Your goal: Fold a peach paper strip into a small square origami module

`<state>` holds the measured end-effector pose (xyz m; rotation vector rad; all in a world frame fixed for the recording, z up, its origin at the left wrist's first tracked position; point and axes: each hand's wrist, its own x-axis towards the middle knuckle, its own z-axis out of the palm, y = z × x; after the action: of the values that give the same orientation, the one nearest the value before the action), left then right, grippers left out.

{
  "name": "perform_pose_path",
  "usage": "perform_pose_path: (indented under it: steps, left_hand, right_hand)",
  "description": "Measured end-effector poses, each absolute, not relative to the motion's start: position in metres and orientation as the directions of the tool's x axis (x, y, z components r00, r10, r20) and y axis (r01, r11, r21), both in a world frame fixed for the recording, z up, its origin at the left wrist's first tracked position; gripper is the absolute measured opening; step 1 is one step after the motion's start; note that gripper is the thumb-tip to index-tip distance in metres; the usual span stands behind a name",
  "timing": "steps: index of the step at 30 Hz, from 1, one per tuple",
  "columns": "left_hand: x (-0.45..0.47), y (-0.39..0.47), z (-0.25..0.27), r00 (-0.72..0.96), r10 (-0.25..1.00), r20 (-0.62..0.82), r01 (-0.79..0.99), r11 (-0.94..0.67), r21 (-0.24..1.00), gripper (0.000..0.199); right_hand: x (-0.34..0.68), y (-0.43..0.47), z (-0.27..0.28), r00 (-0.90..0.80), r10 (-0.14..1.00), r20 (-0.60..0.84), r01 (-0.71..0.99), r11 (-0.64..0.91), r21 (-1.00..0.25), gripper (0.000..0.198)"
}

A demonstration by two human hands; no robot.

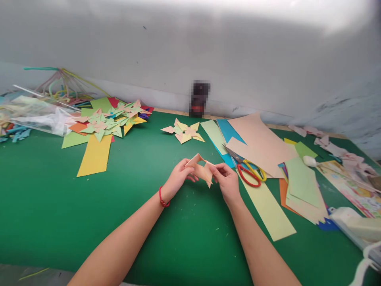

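Note:
Both hands hold a folded peach paper piece [203, 171] a little above the green table [125, 214]. My left hand [180, 174] pinches its left side between thumb and fingers. On its right end, the thumb and fingers of my right hand [226, 178] are closed. The piece has an angled fold at the top and a point hanging at the lower right. Beyond the hands lies a folded paper star [185, 131] in peach, yellow and green. Scissors [248, 169] with one red and one yellow handle rest on paper sheets, right of my right hand.
At the back left, folded paper stars [104, 123] are piled on coloured sheets, near a yellow strip [94, 157]. Large peach paper [258, 139] and a pale yellow-green strip [268, 206] lie to the right. A white device with a cable [351, 222] occupies the right edge.

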<state>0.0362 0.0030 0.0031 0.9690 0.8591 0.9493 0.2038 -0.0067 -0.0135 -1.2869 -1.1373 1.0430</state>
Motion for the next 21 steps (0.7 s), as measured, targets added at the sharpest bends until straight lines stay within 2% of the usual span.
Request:
perform_pose_path:
  steps: [5,11,21]
  left_hand:
    - [0.0371,0.0044,-0.0021,0.306,0.948,-0.089,-0.188,0.152,0.97,0.022]
    - [0.0343,0.0052,-0.0012,0.313,0.943,-0.11,-0.142,0.161,0.977,0.03]
    - [0.0378,0.0055,-0.0062,0.303,0.952,-0.05,-0.204,0.116,0.972,0.031]
  right_hand:
    - [0.2036,-0.0078,-0.0121,0.211,0.974,0.082,0.084,0.065,-0.994,0.023]
    - [0.2031,-0.0097,-0.0127,0.159,0.974,0.159,0.159,0.133,-0.978,0.02]
    - [0.2019,-0.0137,-0.0085,0.072,0.926,0.372,0.295,0.336,-0.894,0.005]
